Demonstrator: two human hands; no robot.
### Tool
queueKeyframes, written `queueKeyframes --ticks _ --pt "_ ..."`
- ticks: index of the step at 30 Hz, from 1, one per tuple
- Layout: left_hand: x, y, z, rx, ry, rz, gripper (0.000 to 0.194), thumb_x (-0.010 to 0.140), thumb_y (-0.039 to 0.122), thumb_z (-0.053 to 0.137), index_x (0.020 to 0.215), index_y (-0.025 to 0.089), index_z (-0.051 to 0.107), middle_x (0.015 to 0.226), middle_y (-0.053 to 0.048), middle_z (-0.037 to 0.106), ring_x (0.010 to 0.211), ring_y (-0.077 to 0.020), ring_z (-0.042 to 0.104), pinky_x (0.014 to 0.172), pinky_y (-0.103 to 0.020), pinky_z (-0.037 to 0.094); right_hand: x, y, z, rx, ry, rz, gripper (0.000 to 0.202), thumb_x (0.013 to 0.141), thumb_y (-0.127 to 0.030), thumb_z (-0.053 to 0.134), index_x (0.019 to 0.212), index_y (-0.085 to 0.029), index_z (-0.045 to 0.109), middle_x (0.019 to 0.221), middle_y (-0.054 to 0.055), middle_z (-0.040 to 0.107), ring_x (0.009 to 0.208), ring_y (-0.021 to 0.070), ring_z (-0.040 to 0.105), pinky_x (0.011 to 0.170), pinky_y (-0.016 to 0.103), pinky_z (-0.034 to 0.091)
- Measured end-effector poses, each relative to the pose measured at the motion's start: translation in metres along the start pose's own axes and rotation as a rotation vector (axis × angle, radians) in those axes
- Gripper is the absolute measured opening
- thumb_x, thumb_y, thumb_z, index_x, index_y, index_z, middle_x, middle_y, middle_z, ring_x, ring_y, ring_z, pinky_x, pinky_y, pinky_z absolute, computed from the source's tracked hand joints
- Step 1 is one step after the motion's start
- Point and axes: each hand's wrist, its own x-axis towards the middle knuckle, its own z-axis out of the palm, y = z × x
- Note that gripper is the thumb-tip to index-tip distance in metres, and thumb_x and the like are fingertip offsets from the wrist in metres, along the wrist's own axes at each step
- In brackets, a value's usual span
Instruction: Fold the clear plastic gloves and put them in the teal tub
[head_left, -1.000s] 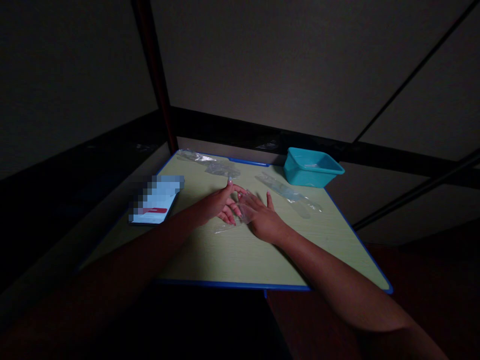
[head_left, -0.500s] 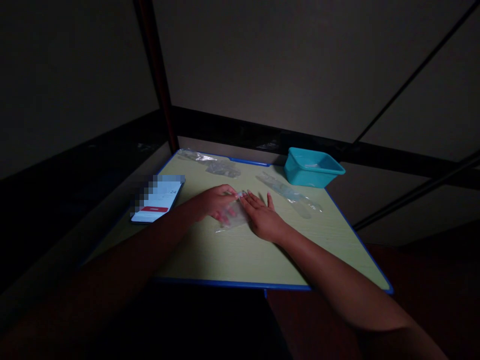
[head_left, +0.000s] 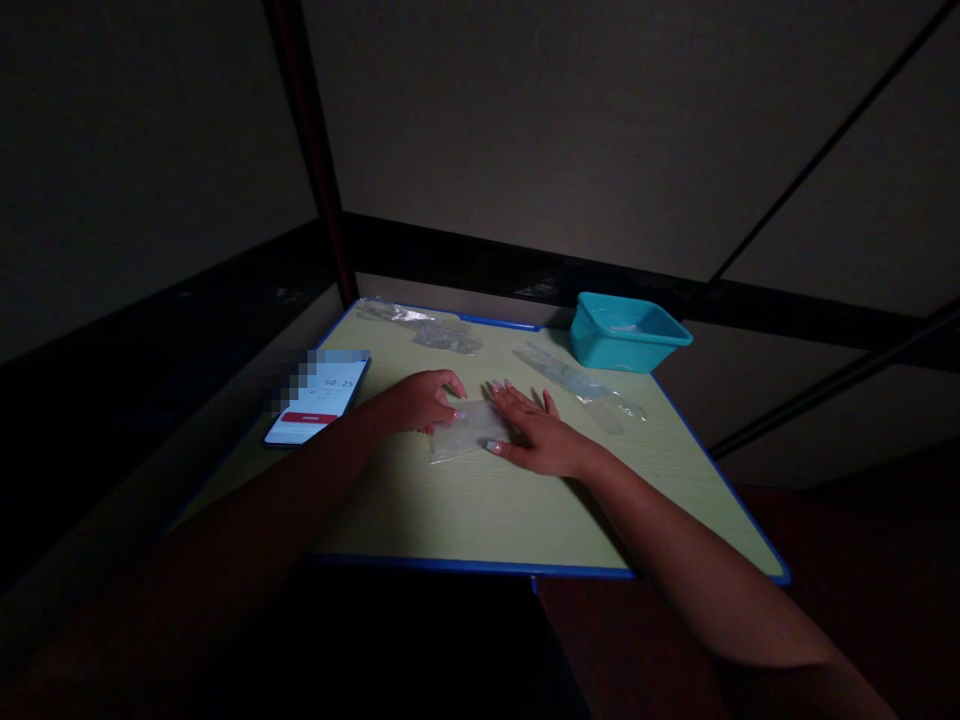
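A clear plastic bag (head_left: pixel 472 428) lies flat on the table in front of me. At its left edge is my left hand (head_left: pixel 421 400), the thumb on top of the plastic and some fingers partly hidden at the side; the index finger curves clear of the thumb. My right hand (head_left: pixel 544 435) rests over the right part of the bag, fingers stretched out and thumb spread apart, holding nothing.
A phone (head_left: pixel 319 398) with a lit screen lies at the table's left edge. More clear plastic bags (head_left: pixel 446 338) are at the back left, and others (head_left: pixel 577 384) lie right of centre. A turquoise basket (head_left: pixel 622 350) stands at the back right corner. Blue edging (head_left: pixel 472 568) rims the table.
The bag's raised part has gone down flat. My right hand has shifted slightly right, its thumb now spread. My left hand has drawn back a little to the left.
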Motion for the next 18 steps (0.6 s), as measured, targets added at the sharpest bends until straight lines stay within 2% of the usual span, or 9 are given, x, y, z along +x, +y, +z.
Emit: queueKeyframes --ticks 6,11,13,15,17,18 --pt "-0.001 -0.003 0.001 0.096 0.001 0.024 0.037 0.064 0.031 0.063 0.097 0.017 0.053 0.056 0.006 0.053 0.044 -0.0101 0.048 0.045 -0.02 0.034 0.001 0.001 0.003 -0.056 -0.02 0.034 0.063 0.096 -0.037 0.03 0.149 -0.017 0.004 0.154 0.011 0.011 0.142 0.0214 0.009 0.107 0.062 0.0" --pt "-0.003 -0.001 0.0 0.289 0.064 0.036 0.037 0.064 0.028 0.065 0.099 0.017 0.057 0.061 0.004 0.055 0.055 -0.0141 0.053 0.053 -0.023 0.037 0.003 -0.001 0.007 -0.127 -0.032 0.038 0.06 0.096 -0.034 0.028 0.149 -0.014 0.007 0.154 0.009 0.01 0.142 0.0199 0.007 0.108 0.062 0.0" --pt "-0.004 0.001 0.001 0.411 0.152 0.057 0.044 0.066 0.033 0.067 0.105 0.017 0.057 0.073 0.0 0.061 0.067 -0.0181 0.058 0.062 -0.027 0.042 0.003 -0.001 0.007 -0.142 -0.038 0.033 0.06 0.096 -0.035 0.028 0.149 -0.015 0.007 0.154 0.01 0.01 0.142 0.0208 0.007 0.108 0.062 0.001" --pt "-0.005 0.005 0.003 0.563 0.316 0.142 0.051 0.07 0.041 0.067 0.113 0.016 0.055 0.096 -0.008 0.063 0.089 -0.0244 0.059 0.078 -0.033 0.045 0.003 -0.002 0.007 -0.15 -0.037 0.027 0.06 0.096 -0.035 0.028 0.149 -0.016 0.007 0.154 0.01 0.011 0.142 0.0222 0.007 0.108 0.062 0.002" --pt "-0.008 0.008 0.008 0.714 0.44 0.247 0.055 0.075 0.045 0.063 0.121 0.016 0.052 0.122 -0.014 0.056 0.115 -0.0294 0.049 0.096 -0.04 0.037 0.004 -0.002 0.007 -0.154 -0.034 0.025 0.06 0.096 -0.036 0.027 0.149 -0.017 0.007 0.154 0.01 0.011 0.142 0.0228 0.007 0.108 0.063 0.002" --pt "-0.009 0.009 0.012 0.779 0.448 0.28 0.056 0.079 0.045 0.06 0.125 0.016 0.05 0.132 -0.015 0.05 0.125 -0.0307 0.041 0.103 -0.044 0.03 0.004 -0.002 0.007 -0.155 -0.034 0.027 0.059 0.096 -0.037 0.026 0.149 -0.017 0.007 0.154 0.01 0.011 0.142 0.0227 0.007 0.108 0.062 0.002"
